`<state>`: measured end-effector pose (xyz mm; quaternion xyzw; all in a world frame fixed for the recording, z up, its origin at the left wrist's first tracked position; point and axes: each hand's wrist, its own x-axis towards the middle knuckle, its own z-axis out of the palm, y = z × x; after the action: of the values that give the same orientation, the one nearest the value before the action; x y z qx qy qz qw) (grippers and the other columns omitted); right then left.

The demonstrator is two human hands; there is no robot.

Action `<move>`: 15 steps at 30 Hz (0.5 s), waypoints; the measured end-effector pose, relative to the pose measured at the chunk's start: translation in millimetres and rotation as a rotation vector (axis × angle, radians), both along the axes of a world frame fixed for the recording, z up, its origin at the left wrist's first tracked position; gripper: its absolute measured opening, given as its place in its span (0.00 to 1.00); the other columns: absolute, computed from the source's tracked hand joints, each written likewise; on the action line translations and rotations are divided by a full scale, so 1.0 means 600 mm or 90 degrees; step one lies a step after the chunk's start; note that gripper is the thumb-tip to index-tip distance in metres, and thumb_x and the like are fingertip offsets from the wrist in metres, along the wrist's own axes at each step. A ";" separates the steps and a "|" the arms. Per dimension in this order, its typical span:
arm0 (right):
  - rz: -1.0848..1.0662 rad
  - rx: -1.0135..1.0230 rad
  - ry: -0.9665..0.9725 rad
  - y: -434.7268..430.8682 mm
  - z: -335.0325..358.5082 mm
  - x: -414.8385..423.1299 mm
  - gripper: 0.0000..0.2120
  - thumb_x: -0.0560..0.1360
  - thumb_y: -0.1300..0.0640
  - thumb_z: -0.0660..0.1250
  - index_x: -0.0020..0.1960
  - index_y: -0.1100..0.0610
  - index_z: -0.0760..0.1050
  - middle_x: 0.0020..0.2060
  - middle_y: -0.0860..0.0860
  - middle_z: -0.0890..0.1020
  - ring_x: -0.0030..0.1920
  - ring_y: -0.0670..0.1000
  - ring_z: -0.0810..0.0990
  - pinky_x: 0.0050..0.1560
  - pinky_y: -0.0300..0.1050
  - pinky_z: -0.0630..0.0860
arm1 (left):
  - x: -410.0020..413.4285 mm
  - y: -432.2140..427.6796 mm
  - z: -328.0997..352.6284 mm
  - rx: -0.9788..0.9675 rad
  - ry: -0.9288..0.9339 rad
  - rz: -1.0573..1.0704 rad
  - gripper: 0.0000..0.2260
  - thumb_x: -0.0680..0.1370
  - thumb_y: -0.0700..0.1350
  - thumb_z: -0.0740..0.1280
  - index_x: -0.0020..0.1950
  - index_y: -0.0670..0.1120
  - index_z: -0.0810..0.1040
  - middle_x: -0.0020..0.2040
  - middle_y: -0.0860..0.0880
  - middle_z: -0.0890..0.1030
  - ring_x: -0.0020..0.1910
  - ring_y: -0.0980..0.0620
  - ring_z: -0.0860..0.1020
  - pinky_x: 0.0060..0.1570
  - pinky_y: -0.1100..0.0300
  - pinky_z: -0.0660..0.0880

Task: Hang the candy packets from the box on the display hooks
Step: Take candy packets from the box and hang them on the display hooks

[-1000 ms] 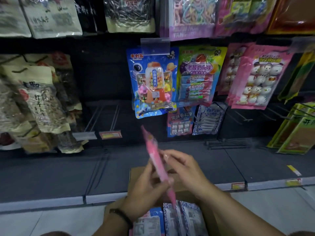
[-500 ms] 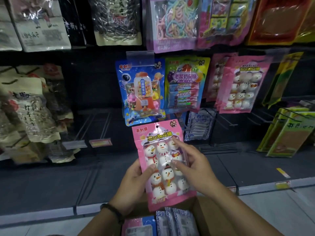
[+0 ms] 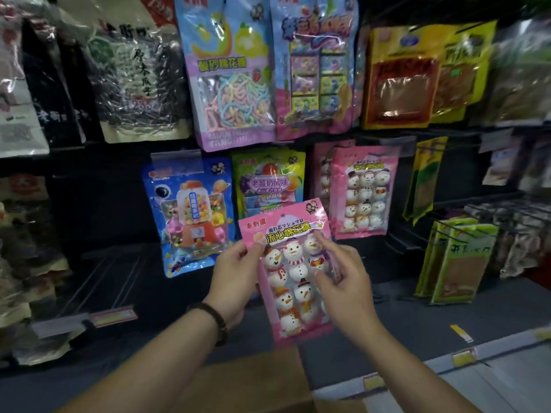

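Left hand point(image 3: 235, 281) pinches snowman packet point(image 3: 293, 272) at its left edge; right hand point(image 3: 347, 283) pinches the right edge; packet upright above box point(image 3: 247, 386); matching packets point(image 3: 365, 192) hang at 1 o'clock; best to line its hang-hole with their hook and push straight.

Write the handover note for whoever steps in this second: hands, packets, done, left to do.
Left hand grips the snowman packet by its left edge; right hand pinches its right edge.
Packet is upright, front toward the camera, above the box.
Hung snowman packets of the same kind sit up and to the right.
Done: packet out of the box.
Left: hang it there; box contents not visible.
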<state>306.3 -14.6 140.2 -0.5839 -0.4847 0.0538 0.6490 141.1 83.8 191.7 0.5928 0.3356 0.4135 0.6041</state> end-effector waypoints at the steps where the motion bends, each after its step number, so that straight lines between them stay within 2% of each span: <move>1: -0.022 0.019 -0.002 0.006 0.008 0.017 0.30 0.79 0.69 0.71 0.73 0.42 0.77 0.58 0.53 0.74 0.53 0.40 0.78 0.52 0.26 0.74 | 0.023 0.008 0.011 0.012 0.011 0.000 0.12 0.85 0.53 0.65 0.56 0.47 0.84 0.50 0.44 0.89 0.49 0.42 0.88 0.55 0.34 0.83; 4: -0.084 0.066 0.023 0.021 0.018 0.066 0.29 0.80 0.67 0.71 0.70 0.38 0.78 0.58 0.50 0.71 0.51 0.42 0.78 0.48 0.29 0.77 | 0.095 0.034 0.032 0.051 0.036 -0.008 0.11 0.84 0.55 0.67 0.51 0.50 0.86 0.51 0.36 0.86 0.51 0.33 0.86 0.53 0.30 0.82; 7: -0.169 0.116 0.055 0.036 0.011 0.109 0.24 0.80 0.60 0.74 0.71 0.41 0.79 0.58 0.46 0.69 0.53 0.40 0.77 0.48 0.30 0.78 | 0.173 0.049 0.044 0.130 0.047 0.010 0.08 0.84 0.51 0.68 0.52 0.52 0.86 0.44 0.46 0.88 0.48 0.41 0.88 0.51 0.40 0.85; 9: -0.216 0.119 0.058 0.043 0.006 0.138 0.23 0.79 0.55 0.74 0.71 0.39 0.79 0.57 0.44 0.68 0.53 0.42 0.77 0.48 0.31 0.79 | 0.224 0.051 0.046 0.158 0.059 0.010 0.10 0.83 0.52 0.68 0.48 0.50 0.85 0.38 0.48 0.86 0.41 0.41 0.85 0.45 0.46 0.84; 12: -0.247 0.119 0.085 0.041 0.010 0.183 0.23 0.80 0.53 0.73 0.72 0.39 0.77 0.58 0.46 0.68 0.50 0.41 0.77 0.48 0.30 0.78 | 0.293 0.058 0.050 0.161 0.065 0.008 0.17 0.83 0.57 0.67 0.41 0.48 0.81 0.28 0.53 0.72 0.33 0.47 0.73 0.36 0.53 0.70; 15: -0.269 0.127 0.071 0.044 0.027 0.228 0.22 0.82 0.56 0.72 0.74 0.45 0.77 0.59 0.49 0.67 0.47 0.33 0.75 0.47 0.24 0.73 | 0.354 0.068 0.061 0.180 0.052 0.004 0.17 0.82 0.60 0.66 0.44 0.48 0.82 0.28 0.54 0.69 0.32 0.49 0.69 0.36 0.54 0.67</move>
<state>443.2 11.8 156.6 -0.6016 -0.3179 -0.0991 0.7261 353.5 124.4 228.5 0.6872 0.3001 0.4345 0.4989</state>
